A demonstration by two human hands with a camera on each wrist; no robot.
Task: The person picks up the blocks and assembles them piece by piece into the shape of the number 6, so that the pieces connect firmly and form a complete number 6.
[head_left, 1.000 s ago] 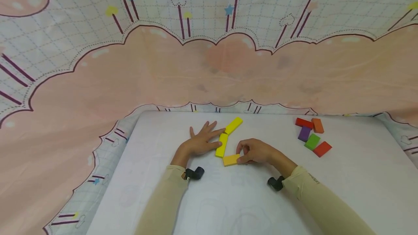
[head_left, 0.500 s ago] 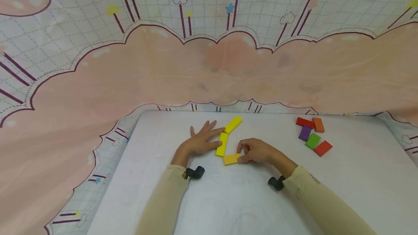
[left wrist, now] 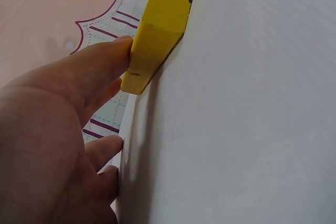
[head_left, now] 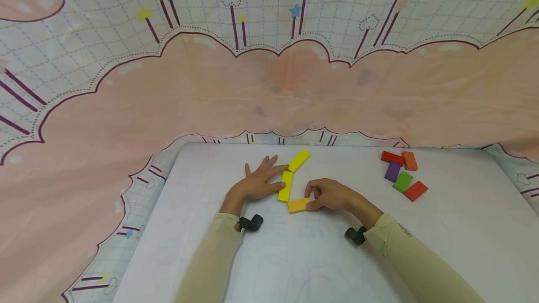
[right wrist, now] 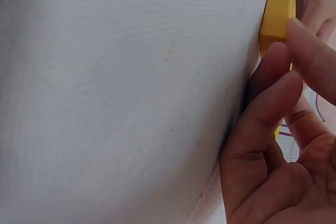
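Three yellow blocks lie end to end in a bent line on the white table. My left hand (head_left: 258, 185), fingers spread and mostly straight, rests beside the middle yellow block (head_left: 285, 190); its thumb touches that block's side. The index fingertip reaches the joint with the far yellow block (head_left: 300, 160). In the left wrist view the thumb presses against a yellow block (left wrist: 157, 24). My right hand (head_left: 330, 194) pinches the right end of the near, darker yellow block (head_left: 296, 206), whose left end meets the middle block. The right wrist view shows fingertips on this darker block (right wrist: 278, 11).
Toward the back right of the white table (head_left: 455, 237) lies a loose group: a dark red block (head_left: 392, 158), an orange block (head_left: 410, 161), a purple block (head_left: 393, 171), a green block (head_left: 403, 181) and a red block (head_left: 416, 191). A patterned cloth (head_left: 252, 92) hangs behind.
The far yellow block has shifted very slightly left, as has the middle one. Both hands keep practically the same places and hold.
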